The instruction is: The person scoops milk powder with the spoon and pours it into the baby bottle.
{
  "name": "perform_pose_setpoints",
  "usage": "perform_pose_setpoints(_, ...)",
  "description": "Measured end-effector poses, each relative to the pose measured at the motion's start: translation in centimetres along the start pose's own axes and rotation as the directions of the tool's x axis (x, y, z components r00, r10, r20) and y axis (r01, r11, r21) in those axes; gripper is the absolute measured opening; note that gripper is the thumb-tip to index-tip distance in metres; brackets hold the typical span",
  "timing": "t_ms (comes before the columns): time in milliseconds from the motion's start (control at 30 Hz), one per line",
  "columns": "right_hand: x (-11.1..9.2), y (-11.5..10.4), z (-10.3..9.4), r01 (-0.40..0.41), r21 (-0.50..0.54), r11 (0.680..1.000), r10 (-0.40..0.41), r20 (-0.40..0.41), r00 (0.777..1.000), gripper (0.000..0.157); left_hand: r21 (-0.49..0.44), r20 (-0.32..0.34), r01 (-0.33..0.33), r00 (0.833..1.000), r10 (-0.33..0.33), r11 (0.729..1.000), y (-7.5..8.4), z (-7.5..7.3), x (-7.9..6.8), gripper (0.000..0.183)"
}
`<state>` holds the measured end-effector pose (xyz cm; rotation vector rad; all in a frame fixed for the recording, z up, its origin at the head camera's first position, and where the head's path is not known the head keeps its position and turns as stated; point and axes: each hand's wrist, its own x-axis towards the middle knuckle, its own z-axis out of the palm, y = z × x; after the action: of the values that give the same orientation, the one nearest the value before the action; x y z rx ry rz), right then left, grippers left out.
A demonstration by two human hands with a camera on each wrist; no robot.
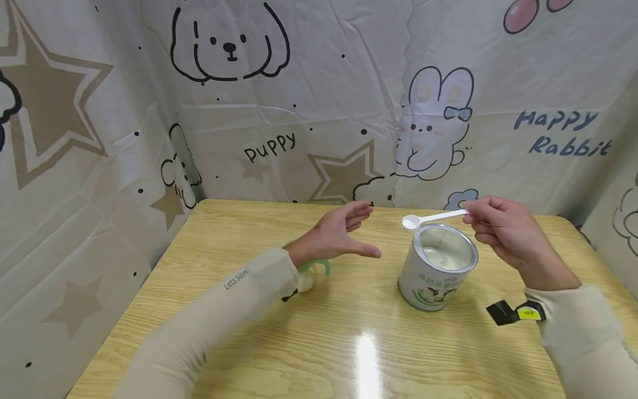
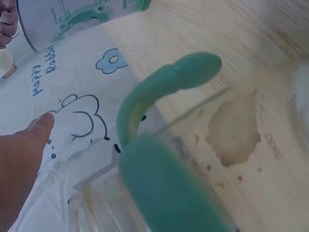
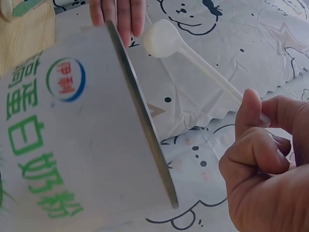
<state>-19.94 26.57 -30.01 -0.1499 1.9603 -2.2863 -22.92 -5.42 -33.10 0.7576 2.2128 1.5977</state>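
Observation:
My right hand (image 1: 508, 233) pinches the handle end of a white plastic measuring spoon (image 1: 438, 217). The spoon's bowl is level with the far left rim of an open milk powder can (image 1: 433, 271); whether it holds powder is hard to tell. Pale powder shows inside the can, which stands upright with green print and a cow picture. To the can's left, my left hand (image 1: 339, 233) is held in the air, thumb and fingers spread apart, holding nothing. A clear cup with a green lid and a bent green straw (image 2: 169, 87) stands below it, partly hidden by the wrist and sleeve.
The wooden table (image 1: 279, 343) carries the can and the cup. Right behind its far edge hangs a printed cloth (image 1: 329, 100) with cartoon figures, and more cloth hangs at both sides. A black wrist strap (image 1: 503, 313) sticks out beside the right sleeve.

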Motion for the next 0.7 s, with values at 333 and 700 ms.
perform_pose_setpoints(333, 0.5, 0.0, 1.6, 0.005, -0.006, 1.000, -0.005, 0.028, 1.000, 0.017, 0.023, -0.005, 0.001, 1.000, -0.001, 1.000, 0.1, -1.6, -1.3, 0.095)
perform_pose_setpoints(700, 0.9, 0.1, 3.1, 0.011, 0.018, 1.000, -0.011, 0.051, 0.999, 0.021, 0.033, -0.038, -0.035, 0.999, 0.036, 0.999, -0.5, -3.1, -2.3, 0.093)
